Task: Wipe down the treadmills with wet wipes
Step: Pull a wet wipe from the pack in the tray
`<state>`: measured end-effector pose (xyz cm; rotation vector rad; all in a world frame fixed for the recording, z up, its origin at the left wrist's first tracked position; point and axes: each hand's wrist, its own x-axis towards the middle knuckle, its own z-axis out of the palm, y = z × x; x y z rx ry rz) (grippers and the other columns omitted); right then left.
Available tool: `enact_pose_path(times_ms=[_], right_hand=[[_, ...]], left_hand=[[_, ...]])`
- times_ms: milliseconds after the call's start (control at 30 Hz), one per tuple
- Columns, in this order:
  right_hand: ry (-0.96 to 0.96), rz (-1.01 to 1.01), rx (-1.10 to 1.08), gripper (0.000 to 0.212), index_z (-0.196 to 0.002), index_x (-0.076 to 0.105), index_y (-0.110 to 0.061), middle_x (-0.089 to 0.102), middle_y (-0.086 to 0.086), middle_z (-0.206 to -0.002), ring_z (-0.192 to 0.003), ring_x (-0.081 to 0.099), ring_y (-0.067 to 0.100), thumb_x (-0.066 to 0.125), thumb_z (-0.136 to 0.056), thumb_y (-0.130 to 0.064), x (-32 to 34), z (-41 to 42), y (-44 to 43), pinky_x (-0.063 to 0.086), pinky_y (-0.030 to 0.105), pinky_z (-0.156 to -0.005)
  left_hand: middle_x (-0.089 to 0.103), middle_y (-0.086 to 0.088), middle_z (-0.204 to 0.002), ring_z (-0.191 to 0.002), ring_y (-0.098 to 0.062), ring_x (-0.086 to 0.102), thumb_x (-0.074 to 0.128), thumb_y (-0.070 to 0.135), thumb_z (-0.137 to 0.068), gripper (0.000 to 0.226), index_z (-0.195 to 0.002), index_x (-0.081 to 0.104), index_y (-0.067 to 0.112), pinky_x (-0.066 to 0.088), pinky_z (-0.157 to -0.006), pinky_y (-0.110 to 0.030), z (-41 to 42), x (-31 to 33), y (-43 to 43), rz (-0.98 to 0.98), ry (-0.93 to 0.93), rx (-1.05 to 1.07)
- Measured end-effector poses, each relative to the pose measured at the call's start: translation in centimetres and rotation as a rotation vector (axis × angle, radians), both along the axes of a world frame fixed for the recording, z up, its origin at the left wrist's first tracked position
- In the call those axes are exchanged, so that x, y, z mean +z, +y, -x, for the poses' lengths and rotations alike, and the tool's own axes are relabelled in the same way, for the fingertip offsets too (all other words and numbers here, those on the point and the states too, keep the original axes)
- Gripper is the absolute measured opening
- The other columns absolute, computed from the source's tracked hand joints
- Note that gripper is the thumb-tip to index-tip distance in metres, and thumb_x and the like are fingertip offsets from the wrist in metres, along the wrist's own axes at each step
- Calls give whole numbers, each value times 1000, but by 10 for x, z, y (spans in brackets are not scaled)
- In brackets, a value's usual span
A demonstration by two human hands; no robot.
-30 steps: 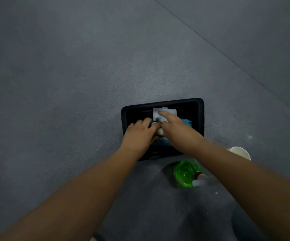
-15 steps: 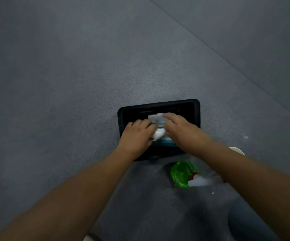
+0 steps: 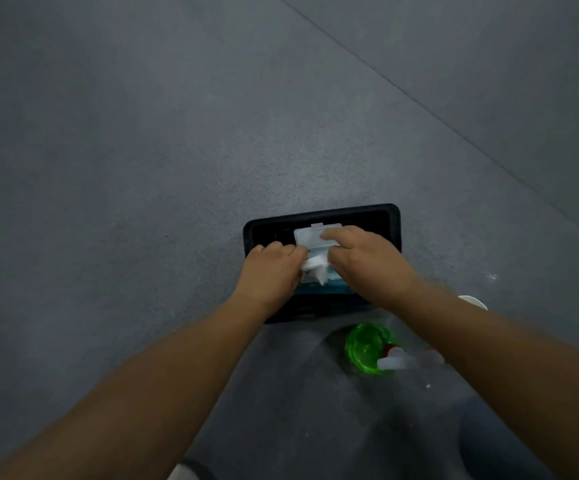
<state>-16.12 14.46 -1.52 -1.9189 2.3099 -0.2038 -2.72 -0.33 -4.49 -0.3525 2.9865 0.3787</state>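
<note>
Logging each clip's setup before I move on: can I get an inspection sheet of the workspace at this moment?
Surface: grey carpeted floor, one seam running across it.
Job's things: wet wipe pack in a black tray, white lid flipped open, a wipe partly out; no treadmill in view.
Clutter: green spray bottle and white cup beside the tray.
Hands: left hand pinches the wipe; right hand lies over the pack, a finger on the lid, grip unclear.
Cables: nothing seen.
Surroundings: only floor, dimly lit.
</note>
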Motion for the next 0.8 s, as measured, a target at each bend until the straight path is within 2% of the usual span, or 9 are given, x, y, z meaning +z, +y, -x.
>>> enact_pose_path(times_ms=[133,233,300,367,433,500,600,700,800], right_hand=[[10,-14,-38,32,-77,69,-5,68,21,-117,-96,68,37,91,-55,0,0,-3,1,57,42,-67],[-6,-15,-87,31,-79,70,-4,67,22,-120,-101,67,39,89,-55,1,1,-3,1,58,45,-72],[-21,-3,-90,28,-79,71,-4,65,22,-123,-105,66,40,87,-57,1,3,-2,-1,58,47,-75],[-22,3,-87,27,-80,70,-5,65,22,-124,-106,66,40,86,-59,1,5,-3,-2,58,47,-77],[-13,-2,-83,30,-83,68,-4,64,22,-124,-105,66,39,86,-60,1,8,-3,-1,57,47,-77],[-6,-17,-66,34,-87,67,-4,63,22,-126,-104,65,40,84,-58,3,13,-2,3,56,46,-76],[19,-74,-50,34,-93,67,-4,59,22,-133,-110,62,40,82,-63,1,24,6,10,56,49,-81],[54,-125,-48,33,-101,68,-7,54,19,-141,-120,57,37,81,-71,-3,36,13,17,54,49,-91],[64,-90,-40,30,-98,69,-7,56,18,-139,-118,60,37,81,-71,-2,48,15,18,53,47,-90]], left_hand=[[61,-5,-112,-99,-26,56,52,26,-97,25,-120,55,15,35,-73,-35,0,2,4,24,-25,28],[59,-5,-118,-95,-25,57,64,38,-89,44,-126,55,16,46,-70,-38,0,3,1,5,64,-11],[63,-6,-106,-84,-26,60,74,34,-80,42,-114,60,14,46,-61,-36,2,5,2,3,115,-94],[63,-6,-86,-68,-26,59,82,19,-71,32,-95,62,13,36,-54,-32,5,5,4,18,131,-101],[60,-6,-78,-61,-26,56,84,9,-66,33,-89,60,12,30,-51,-30,6,8,4,-23,108,-63],[61,-9,-89,-70,-27,58,80,7,-74,33,-99,58,10,36,-50,-34,4,8,-1,-88,68,-13],[59,-10,-108,-89,-28,59,69,7,-87,31,-114,54,11,45,-64,-38,-5,13,-16,-165,-7,43],[57,-9,-110,-89,-27,56,64,4,-88,28,-114,54,12,45,-66,-38,-9,23,-23,-158,-29,1],[54,-8,-112,-90,-25,56,62,7,-90,26,-113,52,13,45,-66,-37,-9,31,-22,-116,-84,-12]])
